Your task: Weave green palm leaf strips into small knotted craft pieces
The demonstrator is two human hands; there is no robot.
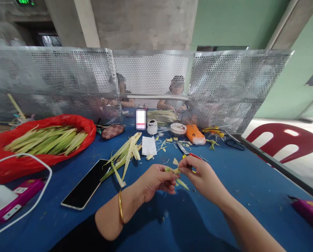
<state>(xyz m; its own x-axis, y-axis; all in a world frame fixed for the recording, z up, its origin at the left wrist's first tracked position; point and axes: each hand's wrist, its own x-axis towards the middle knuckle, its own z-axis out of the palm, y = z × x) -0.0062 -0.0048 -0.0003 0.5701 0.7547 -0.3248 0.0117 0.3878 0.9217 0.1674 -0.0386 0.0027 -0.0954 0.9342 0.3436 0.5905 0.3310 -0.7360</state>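
Blue tabletop point(240, 185) carries the work. Above its middle, the husk strip point(176, 171) is between the left hand point(156, 179) and the right hand point(199, 173), fingers of both pinching it. Shaping seems in hand; the next move probably needs a steady grip. Beyond lie scissors point(182, 148); far left, a red bag point(91, 128) with husks point(48, 139); behind, a perforated screen point(151, 68).

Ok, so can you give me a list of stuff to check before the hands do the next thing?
1. Husk piece gripped: ok, pinched between the left hand and right hand.
2. Scissors fully in view: not ok, the right hand hides part of them.
3. More husks nearby: ok, there's a loose bundle and more in the red bag.
4. Dark tablet clear of husks: not ok, strips overlap its far corner.
5. White string free of knots: cannot tell, too small.
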